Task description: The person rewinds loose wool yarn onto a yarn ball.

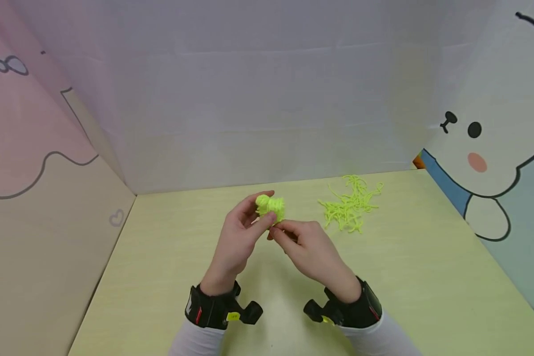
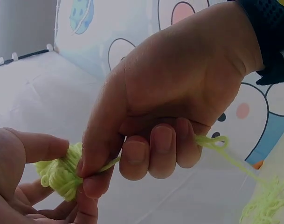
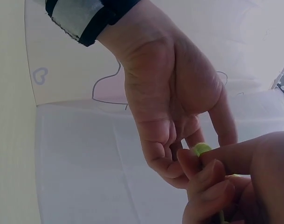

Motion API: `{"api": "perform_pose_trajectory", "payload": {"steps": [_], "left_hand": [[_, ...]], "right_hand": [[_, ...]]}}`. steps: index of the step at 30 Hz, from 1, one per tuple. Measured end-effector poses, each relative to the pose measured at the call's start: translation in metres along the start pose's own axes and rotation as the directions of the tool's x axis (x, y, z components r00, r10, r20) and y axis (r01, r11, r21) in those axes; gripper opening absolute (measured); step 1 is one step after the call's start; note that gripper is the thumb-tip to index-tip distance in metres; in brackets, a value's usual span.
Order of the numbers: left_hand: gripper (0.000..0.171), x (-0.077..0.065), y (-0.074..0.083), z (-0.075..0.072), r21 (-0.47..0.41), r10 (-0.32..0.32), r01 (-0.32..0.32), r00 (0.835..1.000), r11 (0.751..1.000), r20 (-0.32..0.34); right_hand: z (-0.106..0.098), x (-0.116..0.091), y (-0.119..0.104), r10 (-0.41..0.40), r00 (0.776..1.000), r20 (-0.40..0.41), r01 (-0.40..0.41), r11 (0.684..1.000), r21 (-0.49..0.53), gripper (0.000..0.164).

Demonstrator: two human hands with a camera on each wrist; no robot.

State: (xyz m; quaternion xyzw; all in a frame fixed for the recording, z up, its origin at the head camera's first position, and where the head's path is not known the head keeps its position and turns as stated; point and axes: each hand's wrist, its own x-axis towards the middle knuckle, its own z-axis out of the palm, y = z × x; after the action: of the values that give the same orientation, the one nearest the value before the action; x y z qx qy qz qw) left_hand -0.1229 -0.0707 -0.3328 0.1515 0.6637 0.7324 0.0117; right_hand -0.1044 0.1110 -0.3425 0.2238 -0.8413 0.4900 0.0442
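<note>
My left hand (image 1: 236, 237) holds a small wound bundle of neon yellow-green yarn (image 1: 272, 204) over the table, thumb on the near side and fingers behind. In the left wrist view, the right hand (image 2: 165, 88) pinches at the bundle's edge with thumb and forefinger. A yarn strand (image 2: 110, 164) runs from there under its curled fingers and comes out past the little finger, leading toward a loose tangle of the same yarn (image 2: 267, 205). In the right wrist view the hands mostly hide the bundle (image 3: 202, 149).
The loose yarn tangle (image 1: 351, 205) lies on the pale yellow table (image 1: 169, 237), right of the hands near the back edge. A whitish cloth wall (image 1: 258, 99) stands behind. Cartoon-printed panels flank the table left and right.
</note>
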Motion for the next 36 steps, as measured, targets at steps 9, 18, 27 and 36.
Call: {"api": "perform_pose_trajectory", "payload": {"steps": [9,18,27,36], "left_hand": [[0.044,-0.001,0.005,-0.013,-0.073,-0.077,0.079,0.997,0.994,0.028],[0.045,-0.001,0.011,-0.028,0.046,-0.112,0.105,0.969,0.993,0.222],[0.046,0.000,0.012,-0.029,0.075,-0.149,0.132,0.937,0.988,0.317],[0.033,-0.001,0.011,-0.025,0.281,-0.163,0.072,0.935,0.957,0.315]], "right_hand": [[-0.004,0.004,0.006,0.027,0.998,0.048,-0.029,0.999,0.042,0.019],[-0.021,0.005,0.015,0.100,0.992,0.075,-0.103,0.994,0.038,0.020],[-0.027,0.008,0.020,0.107,0.991,0.080,-0.109,0.994,0.028,0.019],[-0.034,0.009,0.024,0.135,0.991,0.005,-0.135,0.990,0.052,0.020]]}}
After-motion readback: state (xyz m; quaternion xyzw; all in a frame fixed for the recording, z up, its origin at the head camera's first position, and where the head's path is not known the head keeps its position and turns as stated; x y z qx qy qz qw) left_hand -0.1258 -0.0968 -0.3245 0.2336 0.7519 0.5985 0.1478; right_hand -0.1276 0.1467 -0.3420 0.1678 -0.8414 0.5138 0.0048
